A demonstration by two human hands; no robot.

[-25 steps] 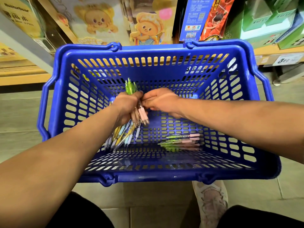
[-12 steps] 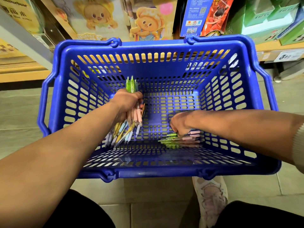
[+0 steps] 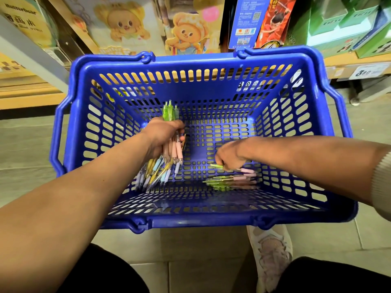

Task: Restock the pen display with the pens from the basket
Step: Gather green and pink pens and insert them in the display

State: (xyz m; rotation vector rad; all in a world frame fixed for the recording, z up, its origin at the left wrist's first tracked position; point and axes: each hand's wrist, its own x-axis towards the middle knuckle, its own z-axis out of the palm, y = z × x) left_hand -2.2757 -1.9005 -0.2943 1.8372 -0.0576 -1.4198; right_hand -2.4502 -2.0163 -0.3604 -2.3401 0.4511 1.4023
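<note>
A blue plastic basket stands on the floor in front of me. Inside it, my left hand grips a bunch of pens with green tops and pink, yellow and pale blue barrels. My right hand reaches down to the basket floor and pinches a single pen, which has a green top and a pale pink barrel. Several more pens of the same kind lie loose just below that hand. The pen display itself is not recognisable in this view.
Shelves behind the basket carry boxed goods, cartoon bear packaging and a price tag. A grey metal shelf post slants at the left. My shoe rests on the tiled floor under the basket's near edge.
My right hand left the bunch in my left hand, dropped to the loose pens on the basket floor and lifted one slightly. My left hand kept the bunch almost still.
</note>
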